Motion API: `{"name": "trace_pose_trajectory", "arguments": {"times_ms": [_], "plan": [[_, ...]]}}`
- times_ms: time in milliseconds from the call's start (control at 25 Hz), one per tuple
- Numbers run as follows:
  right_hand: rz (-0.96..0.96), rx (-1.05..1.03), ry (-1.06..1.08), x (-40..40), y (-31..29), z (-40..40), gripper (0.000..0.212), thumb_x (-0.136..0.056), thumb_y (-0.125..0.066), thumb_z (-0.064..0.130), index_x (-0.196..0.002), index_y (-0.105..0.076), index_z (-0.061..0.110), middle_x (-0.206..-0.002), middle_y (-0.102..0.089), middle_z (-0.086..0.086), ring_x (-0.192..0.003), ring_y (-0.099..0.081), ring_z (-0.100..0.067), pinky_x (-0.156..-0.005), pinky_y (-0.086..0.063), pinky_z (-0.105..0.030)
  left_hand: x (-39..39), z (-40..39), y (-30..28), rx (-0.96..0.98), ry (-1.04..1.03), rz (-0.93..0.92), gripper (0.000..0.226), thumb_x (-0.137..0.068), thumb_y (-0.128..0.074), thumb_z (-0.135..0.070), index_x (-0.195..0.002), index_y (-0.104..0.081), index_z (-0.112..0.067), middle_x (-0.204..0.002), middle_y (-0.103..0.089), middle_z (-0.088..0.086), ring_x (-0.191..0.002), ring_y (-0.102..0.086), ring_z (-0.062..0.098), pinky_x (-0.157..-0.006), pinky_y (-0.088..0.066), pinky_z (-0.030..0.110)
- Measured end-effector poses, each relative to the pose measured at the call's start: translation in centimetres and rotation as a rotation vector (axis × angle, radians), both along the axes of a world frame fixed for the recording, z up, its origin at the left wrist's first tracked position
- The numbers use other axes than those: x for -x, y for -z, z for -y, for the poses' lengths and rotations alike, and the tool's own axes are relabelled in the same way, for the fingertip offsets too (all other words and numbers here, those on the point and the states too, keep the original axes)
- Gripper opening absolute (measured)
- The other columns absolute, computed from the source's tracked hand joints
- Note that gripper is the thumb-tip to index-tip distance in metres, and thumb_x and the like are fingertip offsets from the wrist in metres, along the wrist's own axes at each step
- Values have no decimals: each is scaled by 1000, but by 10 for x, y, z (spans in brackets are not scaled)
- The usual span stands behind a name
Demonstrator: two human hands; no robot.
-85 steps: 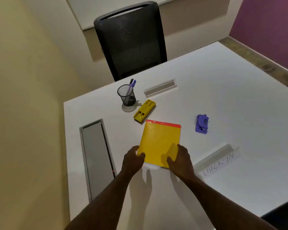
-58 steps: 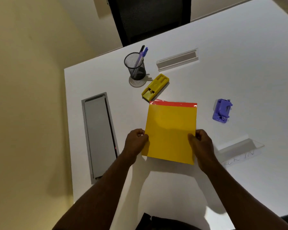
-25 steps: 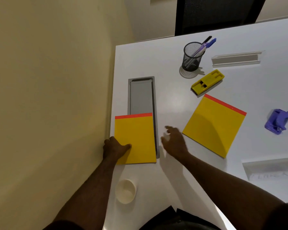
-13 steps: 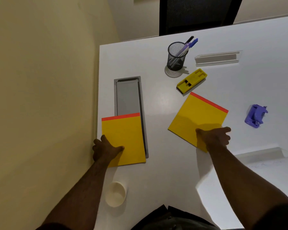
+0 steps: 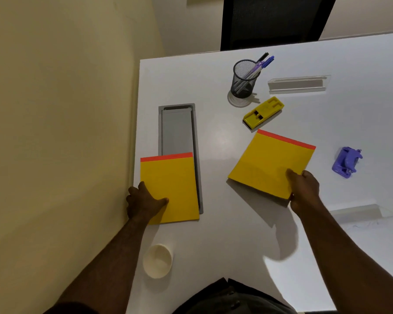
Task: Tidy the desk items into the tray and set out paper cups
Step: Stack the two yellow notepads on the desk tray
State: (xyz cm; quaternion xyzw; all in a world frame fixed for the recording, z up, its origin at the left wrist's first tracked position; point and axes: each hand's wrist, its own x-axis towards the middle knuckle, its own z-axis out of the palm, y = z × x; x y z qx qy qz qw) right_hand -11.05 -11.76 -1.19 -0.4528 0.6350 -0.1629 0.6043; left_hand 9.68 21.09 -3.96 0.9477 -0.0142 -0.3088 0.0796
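Two yellow pads with red top strips lie on the white desk. The left pad (image 5: 169, 186) partly covers the near end of the grey recessed tray (image 5: 177, 130), and my left hand (image 5: 143, 201) grips its near left corner. The right pad (image 5: 270, 162) is tilted, its near edge raised off the desk, with my right hand (image 5: 303, 188) closed on its near right corner. A white paper cup (image 5: 157, 261) stands upright near the desk's front edge, below the left pad.
A black mesh pen holder (image 5: 244, 79) with pens stands at the back. Beside it lie a yellow stapler (image 5: 263, 112) and a clear sign holder (image 5: 297, 83). A purple hole punch (image 5: 346, 162) sits at right, another clear sign holder (image 5: 359, 210) near right. A black chair (image 5: 275, 19) stands behind.
The single pad became two: my left hand carried one onto the tray's near end. My right hand reached back to the other pad, took its corner, and has lifted its near edge.
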Motion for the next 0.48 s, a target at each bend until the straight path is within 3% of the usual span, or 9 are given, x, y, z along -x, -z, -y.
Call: {"name": "trace_pose_trajectory", "arguments": {"times_ms": [120, 200, 360, 480], "plan": [[-61, 268, -261, 0, -26, -10, 17, -92, -60, 29, -101, -50, 19, -104, -57, -8, -105, -58, -37, -88, -50, -49, -1, -1, -3, -5, 4, -13, 103, -75, -75, -52, -151, -19, -10, -145, -29, 21, -128, -41, 40, -95, -46, 48], [31, 367, -397, -3, -43, -23, 30, -88, -62, 33, -109, -42, 23, -111, -55, -5, -99, -59, -29, -81, -51, -43, -2, -3, -4, 24, -4, -28, 94, -79, -72, -48, -149, -22, -11, -143, -30, 21, -127, -41, 40, -95, -47, 46], [313, 190, -537, -38, -53, -60, 62, -90, -61, 17, -133, -26, 45, -114, -59, -2, -96, -65, -14, -69, -56, -31, -7, -9, -4, 147, -109, -67, 76, -90, -59, -44, -151, -25, -13, -148, -27, 20, -131, -38, 41, -102, -42, 46], [255, 36, -630, -77, -35, -101, 63, -95, -53, 10, -143, -21, 35, -124, -57, -12, -102, -63, -29, -81, -55, -49, -10, -8, -6, 297, -322, -97, 64, -98, -42, -47, -150, -32, -11, -153, -29, 20, -136, -37, 40, -111, -36, 48]]}}
